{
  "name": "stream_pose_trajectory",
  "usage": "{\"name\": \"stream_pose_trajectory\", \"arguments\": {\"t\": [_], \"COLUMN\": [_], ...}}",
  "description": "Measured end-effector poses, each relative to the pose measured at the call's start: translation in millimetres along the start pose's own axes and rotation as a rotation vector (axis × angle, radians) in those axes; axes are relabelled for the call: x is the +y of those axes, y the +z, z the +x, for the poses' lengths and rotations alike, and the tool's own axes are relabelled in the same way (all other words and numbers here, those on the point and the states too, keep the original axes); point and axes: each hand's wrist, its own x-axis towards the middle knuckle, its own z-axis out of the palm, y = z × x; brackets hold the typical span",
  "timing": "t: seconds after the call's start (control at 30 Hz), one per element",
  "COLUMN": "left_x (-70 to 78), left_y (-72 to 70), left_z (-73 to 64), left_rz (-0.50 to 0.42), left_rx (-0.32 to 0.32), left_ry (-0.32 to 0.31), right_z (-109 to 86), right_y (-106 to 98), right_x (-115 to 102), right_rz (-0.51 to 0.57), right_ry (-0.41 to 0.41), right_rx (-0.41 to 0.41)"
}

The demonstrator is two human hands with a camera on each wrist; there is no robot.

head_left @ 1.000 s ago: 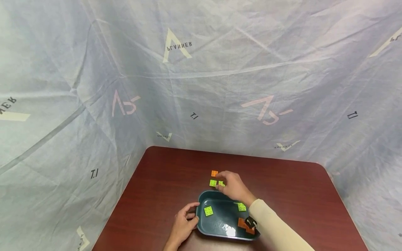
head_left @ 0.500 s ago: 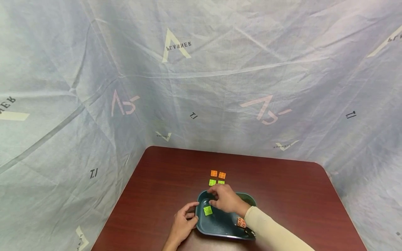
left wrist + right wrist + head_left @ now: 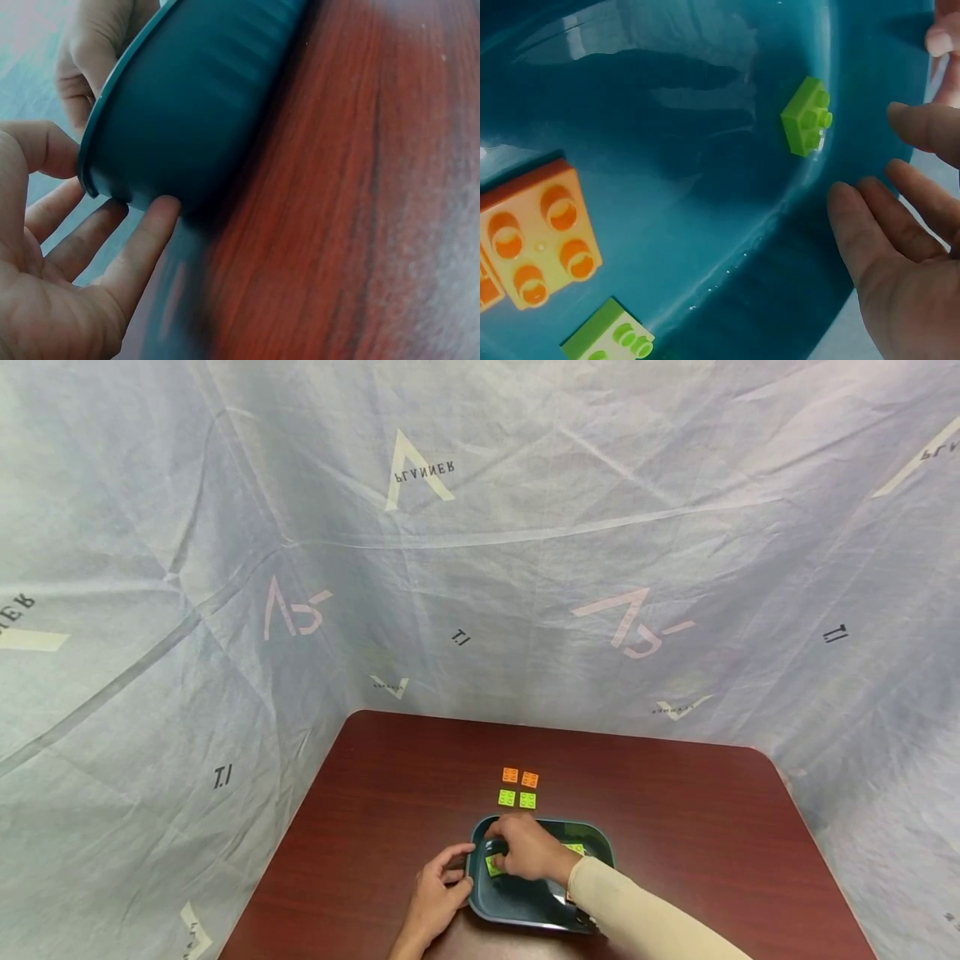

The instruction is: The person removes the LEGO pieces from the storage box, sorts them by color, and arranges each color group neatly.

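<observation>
Right grip (image 3: 527,846) over tray (image 3: 517,903) | inside: two green bricks (image 3: 802,118), orange bricks (image 3: 541,244)

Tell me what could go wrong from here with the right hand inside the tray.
The green brick nearest the right hand sits close to the side of the tray, so fingers might jam it there. The left hand rests against the tray's outer side; a bump could slide it. The sleeve partly hides an orange brick in the head view and might brush it.

Glossy plastic tray (image 3: 517,906), smooth plastic bricks (image 3: 543,241), wood-grained tabletop (image 3: 675,827), creased cloth-like backdrop (image 3: 495,577).
</observation>
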Motion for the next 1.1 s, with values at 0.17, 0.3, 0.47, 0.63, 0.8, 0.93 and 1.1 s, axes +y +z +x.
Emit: {"name": "stream_pose_trajectory", "arguments": {"t": [0.17,0.3,0.47,0.63,0.8,0.93,1.1], "left_x": [0.1,0.4,0.9,1.4,1.7,1.4,0.8], "left_y": [0.0,0.0,-0.1,0.1,0.5,0.8,0.7], "left_z": [0.4,0.5,0.6,0.2,-0.7,-1.0,-1.9], "left_rz": [0.011,0.014,0.009,0.011,0.005,-0.004,-0.008], "left_rx": [0.001,-0.001,-0.003,-0.006,-0.004,0.001,0.002], "left_ry": [0.006,0.012,0.010,0.015,0.006,0.001,0.005], "right_z": [3.3,4.7,6.6,8.5,9.4,10.3,12.0], "right_y": [5,10,14,16,18,19,22], "right_x": [4,6,6,6,7,8,12], "right_rz": [-0.011,-0.060,-0.117,-0.139,-0.115,-0.124,-0.127], "right_ry": [0.005,-0.025,-0.080,-0.109,-0.113,-0.119,-0.114], "right_rx": [-0.037,-0.046,-0.048,-0.084,-0.108,-0.114,-0.123]}}
